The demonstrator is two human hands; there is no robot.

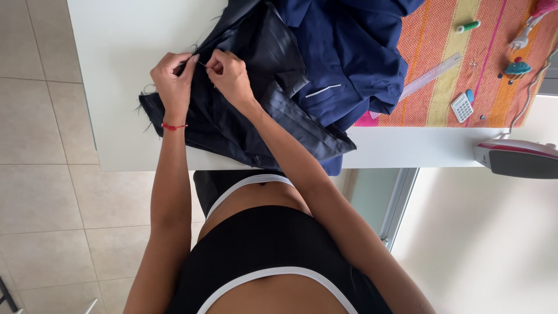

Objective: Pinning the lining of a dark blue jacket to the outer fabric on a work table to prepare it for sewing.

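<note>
Found no packages and no signs anywhere on the table. Spotted one likely screen only: a small white pocket calculator (pixel 462 107), lying flat on the orange striped cloth (pixel 442 35), near that cloth's front edge, just beside a small blue object (pixel 469 95) and below a clear ruler (pixel 433 74). Made out a grid of dark keys on its face (display strip too small to tell lit from dark). Noted one possible label too: a narrow white strip (pixel 324 91), slanted, on the navy garment (pixel 349 52), left of the calculator and well apart from it. Could not tell label from trim.
</note>
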